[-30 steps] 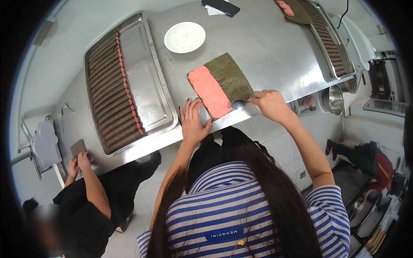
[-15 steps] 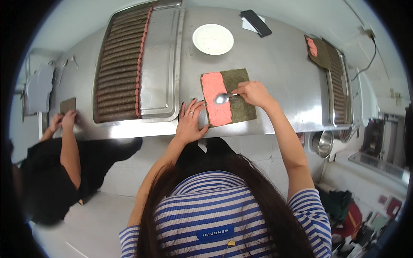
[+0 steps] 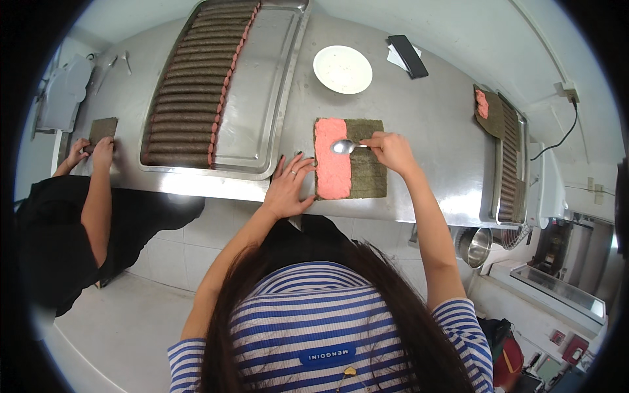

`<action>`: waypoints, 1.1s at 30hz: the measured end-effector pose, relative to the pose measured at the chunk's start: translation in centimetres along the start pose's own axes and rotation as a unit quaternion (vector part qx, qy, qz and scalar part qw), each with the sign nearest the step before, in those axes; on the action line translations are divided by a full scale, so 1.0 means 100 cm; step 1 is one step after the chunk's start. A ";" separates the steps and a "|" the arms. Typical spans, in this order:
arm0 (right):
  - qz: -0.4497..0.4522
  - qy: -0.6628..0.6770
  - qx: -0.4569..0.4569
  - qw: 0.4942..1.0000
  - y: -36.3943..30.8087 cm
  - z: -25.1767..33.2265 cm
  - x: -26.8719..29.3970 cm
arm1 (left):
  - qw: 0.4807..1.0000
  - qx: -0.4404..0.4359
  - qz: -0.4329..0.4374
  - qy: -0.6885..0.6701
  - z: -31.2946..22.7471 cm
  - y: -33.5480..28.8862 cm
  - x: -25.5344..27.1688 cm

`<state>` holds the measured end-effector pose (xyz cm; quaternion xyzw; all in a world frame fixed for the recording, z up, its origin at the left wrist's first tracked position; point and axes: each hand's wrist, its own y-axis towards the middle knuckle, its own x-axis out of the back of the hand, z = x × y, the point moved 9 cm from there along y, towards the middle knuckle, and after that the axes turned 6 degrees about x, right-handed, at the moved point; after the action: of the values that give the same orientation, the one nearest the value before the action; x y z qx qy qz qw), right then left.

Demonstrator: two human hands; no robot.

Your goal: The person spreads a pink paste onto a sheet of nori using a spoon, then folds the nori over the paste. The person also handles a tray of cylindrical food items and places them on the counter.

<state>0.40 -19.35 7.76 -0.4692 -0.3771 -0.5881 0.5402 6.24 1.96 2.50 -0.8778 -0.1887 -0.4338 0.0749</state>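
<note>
A dark green seaweed sheet (image 3: pixel 369 171) lies flat on the steel table in front of me. Pink paste (image 3: pixel 332 177) covers its left half in an upright band. My right hand (image 3: pixel 391 154) grips a metal spoon (image 3: pixel 342 147) by the handle, and the spoon's bowl rests on the paste near the middle of the band. At the sheet's left edge, my left hand (image 3: pixel 289 187) has its fingers spread, with fingertips touching the edge and the palm side toward the table.
A steel tray (image 3: pixel 259 131) on the left holds several seaweed rolls (image 3: pixel 190 98). Beyond the sheet stands a white bowl (image 3: pixel 343 69); a black phone (image 3: pixel 407 56) lies right of it. More rolls fill a tray (image 3: pixel 511 164) at far right. A co-worker's hands (image 3: pixel 95 152) hold another seaweed piece at far left.
My view has shifted and turned slightly. The spoon's bowl still sits on the paste but now points more sideways. Both hands keep their places at the sheet.
</note>
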 end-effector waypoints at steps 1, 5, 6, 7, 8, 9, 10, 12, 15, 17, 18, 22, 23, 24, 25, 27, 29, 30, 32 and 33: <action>-0.006 0.002 -0.002 1.000 0.006 -0.005 0.001 | 1.000 -0.002 0.001 -0.001 0.000 0.000 0.000; -0.022 -0.016 -0.014 1.000 0.028 -0.020 0.002 | 1.000 -0.005 -0.002 0.000 0.001 0.000 0.000; -0.027 -0.024 -0.020 0.999 0.031 -0.026 0.003 | 1.000 -0.006 -0.002 0.000 0.000 0.001 -0.001; -0.032 -0.030 -0.025 0.999 0.034 -0.028 0.004 | 1.000 -0.006 -0.002 0.000 0.001 0.001 0.000; -0.033 -0.034 -0.032 0.998 0.036 -0.030 0.005 | 1.000 -0.005 -0.001 0.001 0.001 0.001 0.000; -0.033 -0.037 -0.039 0.998 0.037 -0.033 0.006 | 1.000 -0.005 0.000 0.002 0.001 0.000 0.000; -0.033 -0.042 -0.044 0.998 0.038 -0.033 0.008 | 1.000 -0.003 -0.001 0.003 0.001 0.000 0.000; -0.049 -0.040 -0.048 0.997 0.036 -0.034 0.014 | 1.000 -0.005 -0.003 0.006 0.001 0.000 0.001; -0.047 -0.044 -0.061 0.996 0.031 -0.022 0.021 | 1.000 -0.002 -0.004 0.008 0.001 -0.001 0.001; -0.040 -0.043 -0.073 0.996 0.029 -0.019 0.019 | 1.000 -0.004 -0.004 0.008 0.001 -0.001 0.001; -0.036 -0.039 -0.077 0.996 0.028 -0.020 0.015 | 1.000 -0.005 -0.004 0.008 0.001 -0.001 0.000; -0.053 -0.050 -0.096 0.993 0.020 -0.035 0.009 | 1.000 -0.014 -0.011 0.001 0.000 0.000 -0.001; -0.050 -0.053 -0.112 0.991 0.019 -0.037 0.011 | 1.000 -0.014 -0.010 0.003 0.001 0.000 -0.001; -0.048 -0.055 -0.129 0.989 0.016 -0.038 0.014 | 1.000 -0.014 -0.009 0.005 0.001 -0.001 0.000; -0.044 -0.058 -0.145 0.987 0.014 -0.037 0.020 | 1.000 -0.013 -0.009 0.007 0.001 -0.001 0.000; -0.043 -0.063 -0.133 0.988 0.015 -0.025 0.024 | 1.000 -0.014 -0.011 0.004 0.003 -0.002 -0.001; -0.039 -0.067 -0.128 0.989 0.014 -0.023 0.021 | 1.000 -0.017 -0.010 0.001 0.002 -0.001 -0.001; -0.035 -0.069 -0.126 0.989 0.013 -0.026 0.013 | 1.000 -0.017 -0.009 0.000 0.001 -0.001 -0.001; -0.038 -0.076 -0.133 0.987 0.009 -0.032 0.007 | 1.000 -0.017 -0.007 0.001 0.002 0.000 -0.002; -0.045 -0.081 -0.145 0.985 0.004 -0.037 0.008 | 1.000 -0.017 -0.006 0.002 0.002 0.000 -0.003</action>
<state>0.33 -23.13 7.50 -0.5708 -0.3515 -0.6204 0.4072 6.24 1.94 2.19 -0.8769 -0.1861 -0.4395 0.0575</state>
